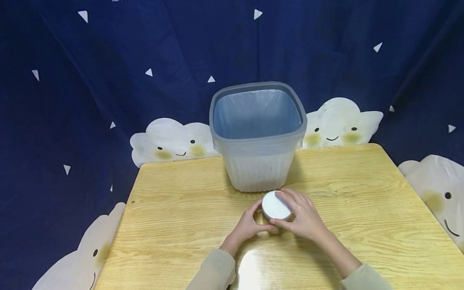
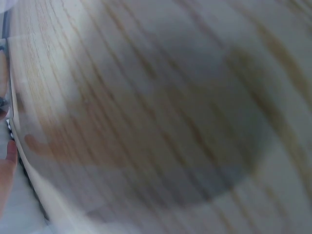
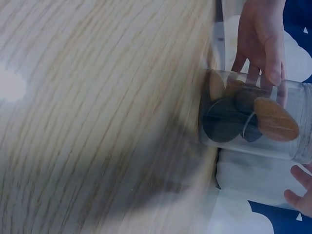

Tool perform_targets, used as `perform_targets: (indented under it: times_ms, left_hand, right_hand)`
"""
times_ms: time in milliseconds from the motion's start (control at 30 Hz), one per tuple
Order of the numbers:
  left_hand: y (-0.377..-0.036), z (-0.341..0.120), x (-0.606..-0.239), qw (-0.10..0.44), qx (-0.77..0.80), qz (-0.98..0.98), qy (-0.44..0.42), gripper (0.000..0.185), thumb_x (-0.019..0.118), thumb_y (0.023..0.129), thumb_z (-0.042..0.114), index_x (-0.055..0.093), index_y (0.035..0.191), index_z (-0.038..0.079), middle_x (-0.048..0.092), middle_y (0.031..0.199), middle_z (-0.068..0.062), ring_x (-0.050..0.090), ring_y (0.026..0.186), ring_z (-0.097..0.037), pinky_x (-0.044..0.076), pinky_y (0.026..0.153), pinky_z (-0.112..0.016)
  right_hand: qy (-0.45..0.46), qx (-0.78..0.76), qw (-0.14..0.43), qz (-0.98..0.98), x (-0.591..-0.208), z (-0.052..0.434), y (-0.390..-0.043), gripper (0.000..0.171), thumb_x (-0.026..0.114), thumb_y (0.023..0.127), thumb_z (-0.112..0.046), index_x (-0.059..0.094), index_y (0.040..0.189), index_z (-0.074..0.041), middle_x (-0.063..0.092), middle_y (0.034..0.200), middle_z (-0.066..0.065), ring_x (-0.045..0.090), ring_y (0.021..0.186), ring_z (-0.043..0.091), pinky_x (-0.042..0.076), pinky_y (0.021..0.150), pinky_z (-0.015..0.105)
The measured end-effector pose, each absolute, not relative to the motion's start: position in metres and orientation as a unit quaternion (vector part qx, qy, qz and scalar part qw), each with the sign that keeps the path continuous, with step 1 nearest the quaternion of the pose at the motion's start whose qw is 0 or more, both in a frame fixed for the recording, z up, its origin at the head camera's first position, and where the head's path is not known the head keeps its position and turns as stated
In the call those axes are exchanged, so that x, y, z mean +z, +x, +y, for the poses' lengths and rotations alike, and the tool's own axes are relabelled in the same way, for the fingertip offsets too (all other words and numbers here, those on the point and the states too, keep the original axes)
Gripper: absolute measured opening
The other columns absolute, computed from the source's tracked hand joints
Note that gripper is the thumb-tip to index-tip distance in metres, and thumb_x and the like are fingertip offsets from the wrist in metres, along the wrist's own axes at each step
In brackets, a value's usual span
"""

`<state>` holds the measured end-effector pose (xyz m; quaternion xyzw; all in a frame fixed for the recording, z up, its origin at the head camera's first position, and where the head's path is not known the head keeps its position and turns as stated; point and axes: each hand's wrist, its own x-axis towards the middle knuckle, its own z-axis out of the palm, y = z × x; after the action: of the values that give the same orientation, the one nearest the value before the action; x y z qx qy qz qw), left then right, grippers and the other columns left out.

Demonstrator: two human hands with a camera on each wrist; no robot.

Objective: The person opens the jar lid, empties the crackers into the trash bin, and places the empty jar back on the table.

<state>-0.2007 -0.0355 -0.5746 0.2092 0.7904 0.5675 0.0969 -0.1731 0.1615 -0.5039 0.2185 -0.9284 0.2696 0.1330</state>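
A clear jar [image 3: 234, 134] with several smooth dark and brown stones [image 3: 276, 120] inside stands upright on the table. Its round white lid [image 1: 275, 206] faces up in the head view. My left hand [image 1: 247, 227] is wrapped around the jar's body from the left, thumb on the near side. From the right, my right hand [image 1: 302, 216] grips the lid's edge between thumb and fingers. In the right wrist view the left hand's fingers show behind the clear wall, and the lid is cut off by the frame.
Just behind the jar stands a translucent bin [image 1: 259, 165] with a grey rim, tall and open at the top. The wooden table [image 1: 172, 219] ends at a dark blue curtain [image 1: 178, 55] with white clouds and triangles.
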Motion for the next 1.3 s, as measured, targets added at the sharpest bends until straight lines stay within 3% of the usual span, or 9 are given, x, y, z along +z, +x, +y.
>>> perform_targets:
  times_ms: [333,667,1033,1300]
  left_hand:
    - [-0.19,-0.036,-0.548,0.067,0.572,0.787,0.222,0.079,0.082,0.066,0.012,0.042,0.135,0.014,0.054,0.127,-0.005,0.047,0.118,-0.02,0.034,0.101,-0.046]
    - [-0.202,-0.036,-0.576,0.094,0.569,0.79,0.209,0.085,0.083,0.065,0.025,0.038,0.137,0.028,0.05,0.131,0.005,0.044,0.121,-0.016,0.031,0.103,-0.047]
    - [-0.203,-0.035,-0.577,0.09,0.566,0.792,0.21,0.085,0.083,0.064,0.023,0.038,0.137,0.026,0.05,0.13,0.006,0.045,0.12,-0.013,0.035,0.102,-0.037]
    - [-0.196,-0.035,-0.56,0.084,0.578,0.783,0.213,0.084,0.082,0.065,0.013,0.039,0.138,0.018,0.05,0.132,-0.001,0.044,0.122,-0.017,0.031,0.104,-0.044]
  right_hand:
    - [0.212,0.264,0.148,-0.929,-0.509,0.157,-0.174,0.079,0.072,0.067,-0.055,0.048,0.131,-0.016,0.047,0.13,0.014,0.043,0.118,0.035,0.029,0.097,0.059]
    - [0.218,0.262,0.156,-0.927,-0.508,0.156,-0.174,0.075,0.073,0.068,-0.052,0.051,0.128,-0.013,0.049,0.128,0.016,0.044,0.117,0.035,0.03,0.098,0.057]
    - [0.226,0.271,0.157,-0.922,-0.507,0.158,-0.175,0.074,0.074,0.068,-0.051,0.052,0.127,-0.013,0.049,0.128,0.016,0.045,0.117,0.035,0.031,0.096,0.059]
    - [0.243,0.276,0.132,-0.921,-0.508,0.163,-0.179,0.074,0.072,0.069,-0.052,0.051,0.13,-0.015,0.046,0.132,0.014,0.043,0.12,0.033,0.029,0.099,0.058]
